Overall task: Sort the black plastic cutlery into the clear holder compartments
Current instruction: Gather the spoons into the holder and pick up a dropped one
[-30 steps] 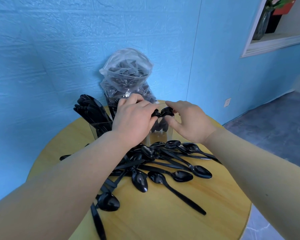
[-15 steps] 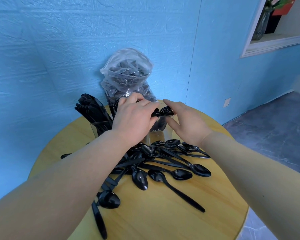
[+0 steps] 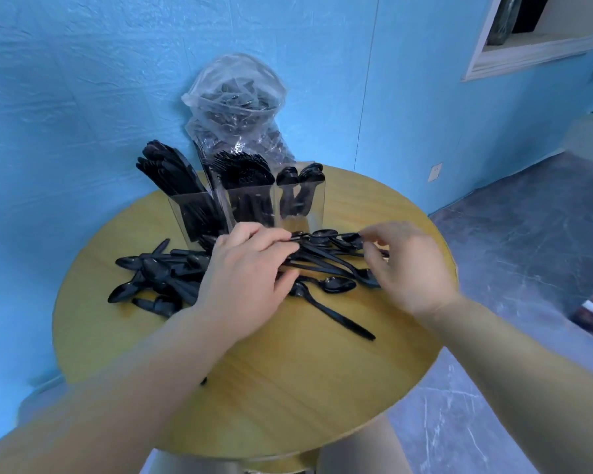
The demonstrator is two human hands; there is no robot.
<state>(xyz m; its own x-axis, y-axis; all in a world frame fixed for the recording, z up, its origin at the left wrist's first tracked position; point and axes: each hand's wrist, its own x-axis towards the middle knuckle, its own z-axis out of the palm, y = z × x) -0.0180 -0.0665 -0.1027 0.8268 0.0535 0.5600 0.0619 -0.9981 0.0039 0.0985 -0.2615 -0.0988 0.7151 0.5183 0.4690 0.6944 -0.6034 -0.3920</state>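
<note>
Comparing with a second ago, both hands are now lowered from the top of the holder (image 3: 254,203) to the pile (image 3: 172,275) of loose spoons on the table (image 3: 288,388). The spoon bundle that was held over the right compartment is now seen standing inside it, so that batch is judged as placed and a new pick is begun. One spoon (image 3: 326,235) is pinched at its handle end by the left hand (image 3: 243,278). The right hand (image 3: 408,265) is curled near the bowl end of the spoon, but contact cannot be told because of blur. Knives are kept in the left compartment and forks in the middle one. Part of the pile is hidden under the left hand. The contents of the bag (image 3: 235,107) behind are hard to make out.
</note>
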